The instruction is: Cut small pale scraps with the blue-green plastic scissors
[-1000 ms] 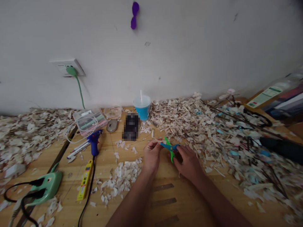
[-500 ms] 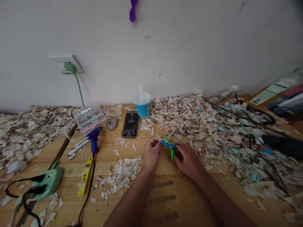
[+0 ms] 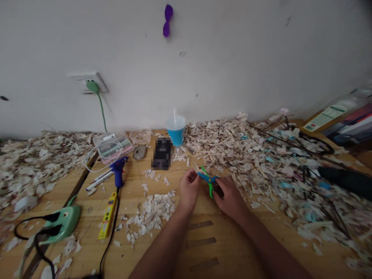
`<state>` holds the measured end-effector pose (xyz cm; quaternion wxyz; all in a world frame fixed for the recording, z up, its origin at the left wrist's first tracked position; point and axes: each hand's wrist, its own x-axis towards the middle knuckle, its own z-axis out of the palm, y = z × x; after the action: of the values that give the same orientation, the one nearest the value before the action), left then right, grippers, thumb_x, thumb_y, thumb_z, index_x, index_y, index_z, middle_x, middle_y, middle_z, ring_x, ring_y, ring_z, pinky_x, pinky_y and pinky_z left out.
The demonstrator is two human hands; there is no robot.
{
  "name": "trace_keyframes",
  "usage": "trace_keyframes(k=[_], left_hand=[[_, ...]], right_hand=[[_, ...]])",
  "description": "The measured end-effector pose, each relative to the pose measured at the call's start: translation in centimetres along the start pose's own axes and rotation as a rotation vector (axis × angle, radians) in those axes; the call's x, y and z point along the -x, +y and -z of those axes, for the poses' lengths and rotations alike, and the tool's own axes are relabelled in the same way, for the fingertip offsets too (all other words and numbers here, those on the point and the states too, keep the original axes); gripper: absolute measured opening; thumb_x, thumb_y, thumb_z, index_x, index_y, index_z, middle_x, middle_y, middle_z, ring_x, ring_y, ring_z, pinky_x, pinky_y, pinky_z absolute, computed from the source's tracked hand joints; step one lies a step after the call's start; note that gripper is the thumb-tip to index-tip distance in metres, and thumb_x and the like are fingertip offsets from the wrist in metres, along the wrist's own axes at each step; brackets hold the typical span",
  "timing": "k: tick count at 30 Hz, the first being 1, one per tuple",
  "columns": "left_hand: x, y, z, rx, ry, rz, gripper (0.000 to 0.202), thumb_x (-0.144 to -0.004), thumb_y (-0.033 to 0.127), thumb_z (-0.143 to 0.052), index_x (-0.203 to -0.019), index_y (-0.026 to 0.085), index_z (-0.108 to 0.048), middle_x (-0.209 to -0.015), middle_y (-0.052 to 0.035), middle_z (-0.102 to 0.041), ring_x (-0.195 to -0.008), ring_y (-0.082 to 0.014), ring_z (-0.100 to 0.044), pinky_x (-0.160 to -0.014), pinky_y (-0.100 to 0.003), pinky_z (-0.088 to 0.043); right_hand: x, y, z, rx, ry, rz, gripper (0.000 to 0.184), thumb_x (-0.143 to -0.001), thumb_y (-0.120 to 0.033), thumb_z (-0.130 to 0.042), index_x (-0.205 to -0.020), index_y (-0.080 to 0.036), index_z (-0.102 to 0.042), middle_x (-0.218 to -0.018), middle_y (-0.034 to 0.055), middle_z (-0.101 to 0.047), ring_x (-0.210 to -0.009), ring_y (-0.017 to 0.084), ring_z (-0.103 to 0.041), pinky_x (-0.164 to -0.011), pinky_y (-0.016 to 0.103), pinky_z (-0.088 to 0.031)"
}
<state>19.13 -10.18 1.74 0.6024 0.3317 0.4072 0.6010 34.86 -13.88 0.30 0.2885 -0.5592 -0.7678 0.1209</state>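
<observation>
My right hand (image 3: 231,195) is closed around the handles of a pair of blue and green scissors (image 3: 208,179), whose blades are spread and point toward my left hand. With thumb and fingers pinched, my left hand (image 3: 189,188) holds a pale thin strip (image 3: 195,168) by the scissor blades. Most of that strip is hidden by the fingers, and its material is hard to make out. Left of my left forearm lies a small heap of cut whitish pieces (image 3: 154,211).
Large piles of pale scraps (image 3: 215,143) spread along the wall. A blue cup (image 3: 176,131), a pixelated dark object (image 3: 162,154), a glue gun (image 3: 118,170), a yellow box (image 3: 107,217), a green power strip (image 3: 65,224) and a pen case (image 3: 116,145) stand around. A bottle (image 3: 325,116) leans at right.
The view has shifted slightly, so the background sits a little lower and farther right. Both hands keep their hold, with the scissors and strip in nearly the same position.
</observation>
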Motion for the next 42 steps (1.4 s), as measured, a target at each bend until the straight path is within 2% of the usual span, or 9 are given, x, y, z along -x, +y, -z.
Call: trace_keyframes(k=[12,18,25,32,42], left_hand=[[0.3,0.7,-0.4,0.049,0.052,0.055,0.027,-0.068,0.033,-0.079,-0.09,0.017,-0.074,-0.089,-0.0041,-0.073,-0.08,-0.0149,-0.065,-0.081,-0.027,-0.05],[0.2,0.9,-0.3,0.028,0.03,0.066,0.024,-0.072,0.035,-0.076,-0.09,0.018,-0.075,-0.088,-0.0039,-0.074,-0.08,-0.015,-0.065,-0.081,-0.027,-0.05],[0.0,0.5,-0.1,0.056,0.096,0.086,0.027,-0.07,0.032,-0.078,-0.094,0.018,-0.075,-0.095,-0.0041,-0.074,-0.084,-0.0146,-0.065,-0.084,-0.027,-0.049],[-0.1,-0.1,0.2,0.009,0.066,0.066,0.02,-0.07,0.032,-0.078,-0.079,0.016,-0.072,-0.076,-0.0017,-0.071,-0.07,-0.0129,-0.063,-0.074,-0.026,-0.05],[0.3,0.8,-0.1,-0.125,0.073,0.049,0.022,-0.069,0.034,-0.078,-0.076,0.015,-0.071,-0.07,-0.0026,-0.069,-0.065,-0.0132,-0.061,-0.067,-0.024,-0.046]], right_hand=[[-0.1,-1.0,0.3,0.018,0.001,-0.04,0.015,-0.082,-0.017,-0.052,-0.096,-0.02,-0.058,-0.087,0.0089,-0.063,-0.088,0.026,-0.052,-0.076,0.039,-0.046],[-0.2,-0.6,0.1,0.034,-0.019,-0.046,0.017,-0.082,-0.015,-0.05,-0.098,-0.02,-0.057,-0.091,0.0093,-0.063,-0.091,0.027,-0.051,-0.079,0.039,-0.046],[-0.2,-0.6,0.1,0.105,-0.02,-0.026,0.019,-0.082,-0.02,-0.054,-0.101,-0.017,-0.055,-0.093,0.0112,-0.063,-0.092,0.029,-0.049,-0.081,0.043,-0.044],[-0.2,-0.5,0.1,0.115,-0.022,-0.016,0.021,-0.081,-0.021,-0.055,-0.102,-0.018,-0.055,-0.093,0.0107,-0.063,-0.092,0.029,-0.05,-0.081,0.042,-0.044],[-0.1,-0.1,0.1,0.068,-0.031,-0.026,0.017,-0.085,-0.02,-0.052,-0.1,-0.019,-0.059,-0.094,0.0106,-0.065,-0.092,0.028,-0.052,-0.081,0.041,-0.046]])
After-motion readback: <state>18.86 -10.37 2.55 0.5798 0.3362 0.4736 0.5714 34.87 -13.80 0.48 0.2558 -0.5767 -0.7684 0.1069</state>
